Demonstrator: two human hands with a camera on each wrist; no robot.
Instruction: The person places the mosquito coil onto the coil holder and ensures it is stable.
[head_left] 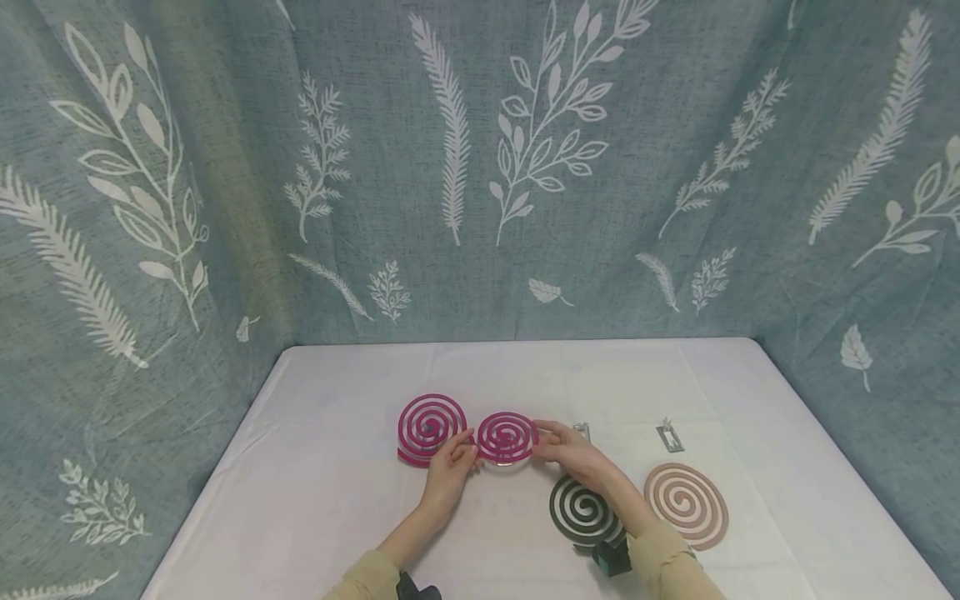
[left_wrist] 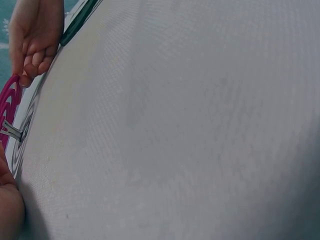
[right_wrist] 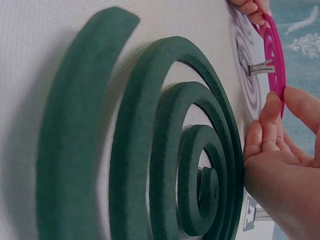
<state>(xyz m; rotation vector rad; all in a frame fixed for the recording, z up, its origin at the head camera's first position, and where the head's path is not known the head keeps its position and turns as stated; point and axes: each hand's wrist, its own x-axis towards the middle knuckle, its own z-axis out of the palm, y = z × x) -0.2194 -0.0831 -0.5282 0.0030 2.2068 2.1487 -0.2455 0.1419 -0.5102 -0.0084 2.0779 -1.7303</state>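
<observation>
A magenta mosquito coil [head_left: 508, 414] is between my two hands, raised above the table. My left hand [head_left: 447, 473] holds its left rim with the fingertips, beside a second magenta mosquito coil [head_left: 432, 397]. At the opposite rim my right hand [head_left: 577, 457] pinches the coil between thumb and fingers, as the right wrist view shows. Behind the held coil, a small metal stand [right_wrist: 262, 67] meets its middle, and the coil's shadow falls on the white cloth. In the left wrist view only part of my left hand [left_wrist: 9, 205] shows, low at the edge.
A dark green mosquito coil [head_left: 555, 508] lies under my right forearm, with a brown coil [head_left: 722, 508] to its right. Two metal stands, one [head_left: 670, 436] by the brown coil and one [head_left: 582, 429] behind my right hand, rest on the white-clothed table [head_left: 300, 500]. Patterned curtains surround it.
</observation>
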